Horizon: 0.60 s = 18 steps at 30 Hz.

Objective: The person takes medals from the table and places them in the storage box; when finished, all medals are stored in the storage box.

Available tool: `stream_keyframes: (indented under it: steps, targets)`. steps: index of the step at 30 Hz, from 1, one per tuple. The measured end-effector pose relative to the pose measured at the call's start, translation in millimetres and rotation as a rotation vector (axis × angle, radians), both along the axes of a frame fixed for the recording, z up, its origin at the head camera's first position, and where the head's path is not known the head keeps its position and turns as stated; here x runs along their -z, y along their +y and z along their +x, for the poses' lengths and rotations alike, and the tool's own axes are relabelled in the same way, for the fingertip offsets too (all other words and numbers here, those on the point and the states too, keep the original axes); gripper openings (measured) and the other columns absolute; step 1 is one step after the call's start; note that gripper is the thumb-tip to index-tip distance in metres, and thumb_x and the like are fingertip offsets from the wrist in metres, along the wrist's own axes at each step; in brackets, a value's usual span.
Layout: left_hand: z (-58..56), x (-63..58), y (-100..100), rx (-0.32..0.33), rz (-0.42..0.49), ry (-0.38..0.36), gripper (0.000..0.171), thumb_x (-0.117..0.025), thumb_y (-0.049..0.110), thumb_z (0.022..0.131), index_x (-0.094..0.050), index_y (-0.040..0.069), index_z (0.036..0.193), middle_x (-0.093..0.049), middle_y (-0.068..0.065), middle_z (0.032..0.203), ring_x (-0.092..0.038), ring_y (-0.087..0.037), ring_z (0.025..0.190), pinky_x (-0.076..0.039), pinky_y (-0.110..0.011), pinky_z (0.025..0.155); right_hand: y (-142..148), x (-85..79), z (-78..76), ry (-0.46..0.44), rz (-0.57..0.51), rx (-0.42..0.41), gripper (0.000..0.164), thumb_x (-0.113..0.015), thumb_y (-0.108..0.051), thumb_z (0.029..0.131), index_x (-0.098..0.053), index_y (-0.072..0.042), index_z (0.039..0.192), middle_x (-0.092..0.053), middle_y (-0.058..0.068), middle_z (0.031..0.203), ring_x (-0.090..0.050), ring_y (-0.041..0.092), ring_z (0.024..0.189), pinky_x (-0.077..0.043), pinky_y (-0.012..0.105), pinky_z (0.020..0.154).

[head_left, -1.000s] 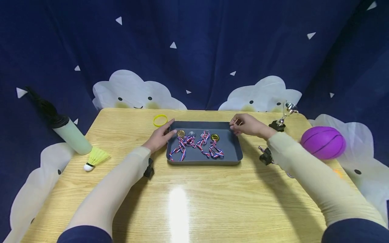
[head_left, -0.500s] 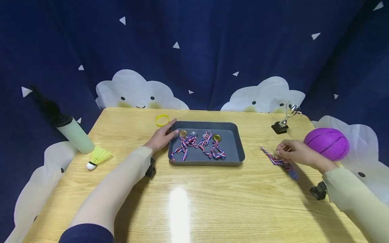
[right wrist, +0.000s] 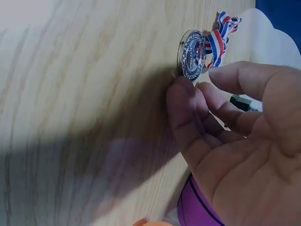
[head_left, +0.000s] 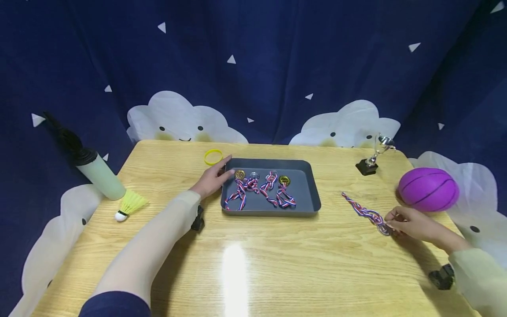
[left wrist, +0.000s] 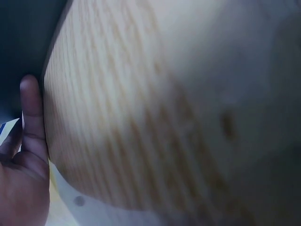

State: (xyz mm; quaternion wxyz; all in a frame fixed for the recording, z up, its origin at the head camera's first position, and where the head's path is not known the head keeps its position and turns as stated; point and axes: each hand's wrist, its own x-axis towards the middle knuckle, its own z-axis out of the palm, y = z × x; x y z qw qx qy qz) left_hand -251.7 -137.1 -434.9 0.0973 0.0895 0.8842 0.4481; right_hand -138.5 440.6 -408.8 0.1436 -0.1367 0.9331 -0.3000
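My left hand (head_left: 212, 179) rests at the left end of a dark grey tray (head_left: 306, 196), fingers fairly straight along its side and thumb over the rim. Within the tray lie a bronze-coloured medal (head_left: 240, 175), a gold medal (head_left: 284, 179) and silver ones, with red, white and blue ribbons. At the right, my right hand (head_left: 416, 226) reaches down to a silver medal (right wrist: 192, 55) on the table. Its fingertips are right at the medal's edge, with thumb and fingers apart in the right wrist view. The striped ribbon (head_left: 360, 210) stretches away toward the tray.
A small silver trophy (head_left: 368, 165) and a purple ball (head_left: 428, 189) stand on the right. Behind the tray lies a yellow wristband (head_left: 213, 152). A pale green bottle (head_left: 102, 176) and a yellow shuttlecock (head_left: 132, 202) are at the left edge.
My right hand has moved from the tray's back right corner, out to the right and nearer me, to the silver medal on the table. The left hand has stayed at the tray.
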Motion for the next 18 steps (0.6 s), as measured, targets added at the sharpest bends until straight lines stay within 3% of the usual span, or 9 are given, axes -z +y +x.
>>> stream_keyframes:
  steps: [3,8,12,18]
  targets:
    - [-0.4,-0.2,-1,0.002,-0.006,0.009,0.066,-0.049,0.037,0.112,-0.020,0.024,0.169,-0.023,-0.014,0.175,-0.032,-0.040,0.158,-0.024,-0.054,0.133,1,0.2,0.5,-0.026,-0.013,-0.017,0.014,-0.058,-0.003,0.103,-0.062,0.010,0.106,-0.061,-0.010,0.077,-0.054,-0.001,0.066,-0.050,0.022,0.055]
    - [-1.9,0.0,0,0.005,-0.004,0.010,0.066,-0.050,0.036,0.112,-0.020,0.022,0.169,-0.023,-0.014,0.175,-0.032,-0.040,0.159,-0.024,-0.053,0.133,-5,-1.4,2.9,-0.101,0.011,0.041,0.024,-0.068,-0.015,0.101,-0.060,0.007,0.109,-0.059,-0.006,0.078,-0.054,0.001,0.066,-0.049,0.022,0.057]
    - [-2.8,0.8,0,0.008,-0.002,0.002,0.066,-0.050,0.036,0.111,-0.020,0.024,0.169,-0.023,-0.013,0.176,-0.031,-0.039,0.159,-0.023,-0.052,0.133,-9,2.7,5.4,-0.038,0.044,0.052,0.026,-0.076,-0.010,0.094,-0.059,0.007,0.106,-0.057,-0.004,0.077,-0.050,-0.001,0.064,-0.046,0.021,0.055]
    - [-3.7,1.9,-1,0.015,-0.012,0.008,0.067,-0.049,0.038,0.111,-0.019,0.024,0.170,-0.022,-0.014,0.176,-0.031,-0.040,0.159,-0.025,-0.053,0.133,-10,7.3,7.1,0.048,0.034,0.033,0.024,-0.077,-0.005,0.091,-0.058,0.004,0.100,-0.053,-0.004,0.076,-0.046,-0.003,0.063,-0.043,0.021,0.054]
